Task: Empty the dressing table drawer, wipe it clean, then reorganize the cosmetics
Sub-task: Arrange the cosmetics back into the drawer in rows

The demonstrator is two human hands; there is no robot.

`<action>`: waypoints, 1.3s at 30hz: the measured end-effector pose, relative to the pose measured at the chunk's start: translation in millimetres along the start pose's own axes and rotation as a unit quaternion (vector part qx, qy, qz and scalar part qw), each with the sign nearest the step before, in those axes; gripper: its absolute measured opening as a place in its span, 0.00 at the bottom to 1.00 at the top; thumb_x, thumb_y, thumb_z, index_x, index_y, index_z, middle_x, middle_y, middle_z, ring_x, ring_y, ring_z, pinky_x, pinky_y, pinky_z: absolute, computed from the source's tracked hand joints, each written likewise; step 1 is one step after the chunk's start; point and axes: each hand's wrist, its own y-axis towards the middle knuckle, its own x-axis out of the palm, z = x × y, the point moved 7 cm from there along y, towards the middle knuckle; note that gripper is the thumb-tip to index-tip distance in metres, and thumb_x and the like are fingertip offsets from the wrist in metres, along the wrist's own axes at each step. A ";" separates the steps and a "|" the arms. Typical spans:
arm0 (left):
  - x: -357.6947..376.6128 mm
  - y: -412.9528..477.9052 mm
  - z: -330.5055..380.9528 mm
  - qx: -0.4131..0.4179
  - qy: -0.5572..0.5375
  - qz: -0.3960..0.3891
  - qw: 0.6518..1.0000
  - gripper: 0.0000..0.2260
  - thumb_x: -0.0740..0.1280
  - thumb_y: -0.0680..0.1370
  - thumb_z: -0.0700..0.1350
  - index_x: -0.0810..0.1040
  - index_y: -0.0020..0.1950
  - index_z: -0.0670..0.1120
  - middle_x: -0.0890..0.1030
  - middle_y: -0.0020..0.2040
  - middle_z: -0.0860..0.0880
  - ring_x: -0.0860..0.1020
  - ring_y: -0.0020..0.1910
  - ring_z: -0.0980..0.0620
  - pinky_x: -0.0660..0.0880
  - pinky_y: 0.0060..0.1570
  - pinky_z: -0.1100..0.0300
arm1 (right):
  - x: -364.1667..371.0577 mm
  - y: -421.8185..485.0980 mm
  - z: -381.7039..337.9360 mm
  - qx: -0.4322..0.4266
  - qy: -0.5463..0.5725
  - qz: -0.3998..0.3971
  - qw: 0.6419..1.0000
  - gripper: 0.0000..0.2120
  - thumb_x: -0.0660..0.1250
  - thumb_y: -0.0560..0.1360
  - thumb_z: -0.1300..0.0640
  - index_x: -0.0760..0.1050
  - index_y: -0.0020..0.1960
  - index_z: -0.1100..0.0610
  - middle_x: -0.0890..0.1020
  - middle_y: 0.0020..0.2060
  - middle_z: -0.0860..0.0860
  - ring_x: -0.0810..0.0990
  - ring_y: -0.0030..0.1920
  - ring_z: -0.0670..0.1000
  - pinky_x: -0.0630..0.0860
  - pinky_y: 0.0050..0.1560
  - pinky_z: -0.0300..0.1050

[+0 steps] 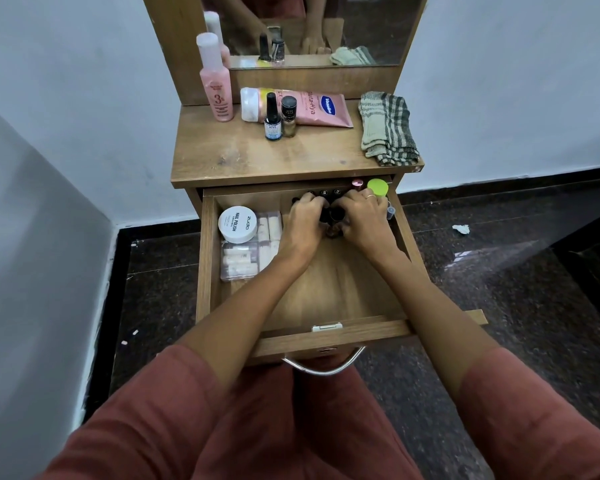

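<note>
Both hands close on small bottles deep in the open drawer [207,258].

The left hand [305,221] and right hand [364,216] curl their fingers round a cluster of dark-capped bottles [336,213] near the far wall. Lifting a few at a time, upright, looks wisest, as slick glass and narrow caps slip easily. Beside them lie a round white tub [237,224], a clear plastic case of tubes [253,252] and a lime-green cap [377,188]. On the wood-grain surface [257,157] above sit a soft pink tube [309,107] and a folded checked cloth [387,129].
</note>
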 end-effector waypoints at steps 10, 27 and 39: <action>-30.0 1.2 13.3 0.028 -0.030 0.068 0.997 0.13 0.66 0.71 0.31 0.78 0.54 0.39 0.78 0.53 0.42 0.76 0.52 0.45 0.72 0.50 0.57 | -29.4 12.8 -6.4 0.000 0.106 0.070 0.992 0.12 0.66 0.72 0.63 0.78 0.55 0.61 0.79 0.52 0.59 0.73 0.55 0.60 0.68 0.55 0.50; -132.5 79.6 -15.6 -0.003 -0.151 0.276 0.949 0.12 0.68 0.73 0.35 0.78 0.56 0.39 0.80 0.53 0.44 0.78 0.52 0.52 0.75 0.56 0.60 | -62.1 106.0 -66.2 -0.004 0.311 0.158 0.937 0.22 0.66 0.70 0.69 0.71 0.64 0.64 0.76 0.58 0.60 0.74 0.59 0.56 0.73 0.62 0.49; -126.1 76.4 -18.2 -0.004 -0.210 0.255 0.944 0.07 0.70 0.71 0.36 0.81 0.49 0.39 0.81 0.42 0.51 0.76 0.37 0.64 0.72 0.40 0.77 | -67.5 97.0 -66.0 -0.010 0.347 0.189 0.919 0.13 0.65 0.68 0.73 0.74 0.52 0.67 0.81 0.47 0.60 0.75 0.45 0.48 0.72 0.48 0.37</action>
